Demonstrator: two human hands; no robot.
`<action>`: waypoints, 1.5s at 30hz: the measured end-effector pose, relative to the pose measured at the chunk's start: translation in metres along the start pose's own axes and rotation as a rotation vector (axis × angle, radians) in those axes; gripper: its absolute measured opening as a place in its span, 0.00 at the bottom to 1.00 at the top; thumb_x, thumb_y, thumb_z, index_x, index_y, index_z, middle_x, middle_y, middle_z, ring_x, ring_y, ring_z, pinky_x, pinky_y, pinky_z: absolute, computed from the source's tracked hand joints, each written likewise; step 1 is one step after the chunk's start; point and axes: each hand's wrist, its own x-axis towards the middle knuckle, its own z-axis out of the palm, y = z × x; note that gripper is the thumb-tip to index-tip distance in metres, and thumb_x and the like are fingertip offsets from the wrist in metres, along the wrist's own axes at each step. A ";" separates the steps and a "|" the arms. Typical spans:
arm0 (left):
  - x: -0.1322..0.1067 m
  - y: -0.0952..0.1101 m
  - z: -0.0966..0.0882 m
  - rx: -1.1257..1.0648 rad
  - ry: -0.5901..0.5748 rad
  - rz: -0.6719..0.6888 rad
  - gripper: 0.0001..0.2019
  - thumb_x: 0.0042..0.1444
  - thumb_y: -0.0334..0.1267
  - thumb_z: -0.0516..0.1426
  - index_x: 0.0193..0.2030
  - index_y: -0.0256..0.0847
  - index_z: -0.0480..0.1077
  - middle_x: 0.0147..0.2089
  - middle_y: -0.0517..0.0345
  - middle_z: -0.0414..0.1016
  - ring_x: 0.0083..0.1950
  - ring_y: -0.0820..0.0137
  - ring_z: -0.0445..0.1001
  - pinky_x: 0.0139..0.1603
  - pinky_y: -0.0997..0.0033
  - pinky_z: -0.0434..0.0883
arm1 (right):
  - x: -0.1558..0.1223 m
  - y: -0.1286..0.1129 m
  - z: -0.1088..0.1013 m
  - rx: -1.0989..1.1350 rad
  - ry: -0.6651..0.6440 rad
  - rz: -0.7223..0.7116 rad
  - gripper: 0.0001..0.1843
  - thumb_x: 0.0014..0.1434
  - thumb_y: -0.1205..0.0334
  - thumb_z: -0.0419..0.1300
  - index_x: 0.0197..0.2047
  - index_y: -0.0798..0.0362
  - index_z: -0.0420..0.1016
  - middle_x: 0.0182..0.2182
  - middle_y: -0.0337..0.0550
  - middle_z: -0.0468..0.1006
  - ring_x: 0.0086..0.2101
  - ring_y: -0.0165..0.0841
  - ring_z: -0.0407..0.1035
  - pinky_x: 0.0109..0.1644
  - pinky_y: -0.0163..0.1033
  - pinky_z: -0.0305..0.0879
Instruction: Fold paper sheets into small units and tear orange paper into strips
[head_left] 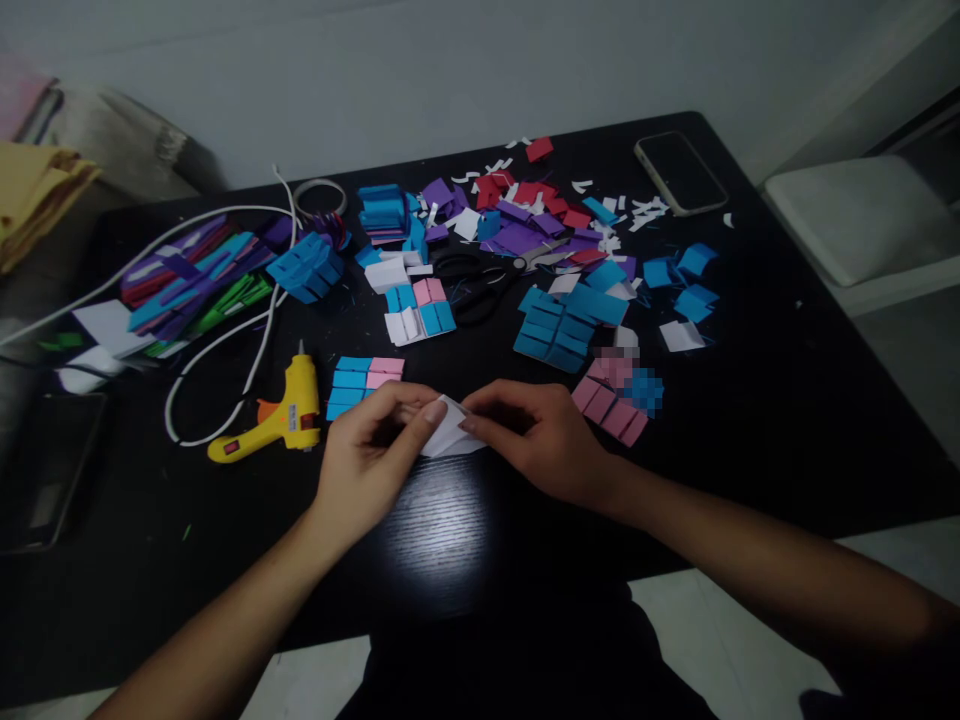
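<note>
Pinching a folded white paper (450, 432) between them, the left hand (373, 455) and right hand (541, 440) meet over the near middle of the black tabletop (750, 420).

Left hand: thumb and forefinger are closed on the paper's left edge, with the other fingers curled under. Right hand: the fingertips are pressed together on the paper's right edge, palm down. Whether the paper touches the tabletop cannot be told.

Items near the hands:
- A yellow glue gun (277, 415) lies on its side just left of the left hand, nozzle pointing away from the person. Its white cable (225, 345) loops off to the left.
- A blue-and-pink block (361, 380) of folded pieces lies just beyond the left hand.
- A pink row (609, 408) of folded pieces lies just beside the right hand, on its far side.
- A blue block (559, 330) lies farther back, right of centre.

Items at the far side:
- Black scissors (480, 285) lie among loose red, purple, blue and white pieces.
- A pile of paper strips (195, 275) lies at far left.
- A phone (680, 172) lies face up at the far right corner, well apart from the hands.
</note>
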 end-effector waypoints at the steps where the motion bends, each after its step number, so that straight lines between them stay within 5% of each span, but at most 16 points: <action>1: 0.000 0.000 -0.001 0.003 -0.003 0.003 0.04 0.63 0.40 0.65 0.40 0.43 0.79 0.32 0.61 0.81 0.31 0.72 0.77 0.31 0.74 0.73 | 0.000 -0.001 0.000 -0.016 -0.004 -0.006 0.03 0.64 0.63 0.68 0.41 0.50 0.84 0.36 0.38 0.87 0.36 0.32 0.79 0.41 0.36 0.73; 23: -0.001 -0.002 -0.002 -0.064 -0.019 -0.016 0.03 0.62 0.37 0.66 0.36 0.45 0.81 0.32 0.61 0.80 0.30 0.73 0.74 0.30 0.74 0.70 | -0.002 -0.004 0.000 -0.004 -0.039 0.065 0.03 0.61 0.65 0.68 0.37 0.52 0.85 0.32 0.38 0.86 0.33 0.31 0.78 0.37 0.36 0.70; 33: 0.004 -0.003 -0.003 -0.043 -0.040 -0.073 0.08 0.64 0.44 0.63 0.37 0.43 0.78 0.28 0.61 0.76 0.28 0.71 0.71 0.28 0.72 0.67 | 0.003 -0.002 -0.001 0.087 0.073 0.118 0.03 0.60 0.62 0.69 0.37 0.53 0.83 0.33 0.40 0.85 0.33 0.32 0.77 0.37 0.36 0.72; 40: 0.002 -0.003 -0.001 0.035 -0.055 0.010 0.05 0.63 0.38 0.64 0.36 0.42 0.79 0.28 0.64 0.77 0.28 0.75 0.72 0.29 0.77 0.68 | 0.003 -0.001 -0.002 0.270 0.006 0.118 0.09 0.60 0.63 0.67 0.45 0.53 0.81 0.41 0.43 0.86 0.42 0.35 0.80 0.47 0.40 0.76; 45: -0.002 -0.004 0.000 0.112 -0.090 0.144 0.02 0.62 0.35 0.65 0.37 0.41 0.79 0.30 0.64 0.79 0.30 0.76 0.76 0.32 0.79 0.72 | 0.003 -0.003 0.001 0.230 0.051 0.121 0.09 0.57 0.60 0.74 0.38 0.53 0.82 0.34 0.39 0.84 0.35 0.32 0.78 0.40 0.36 0.73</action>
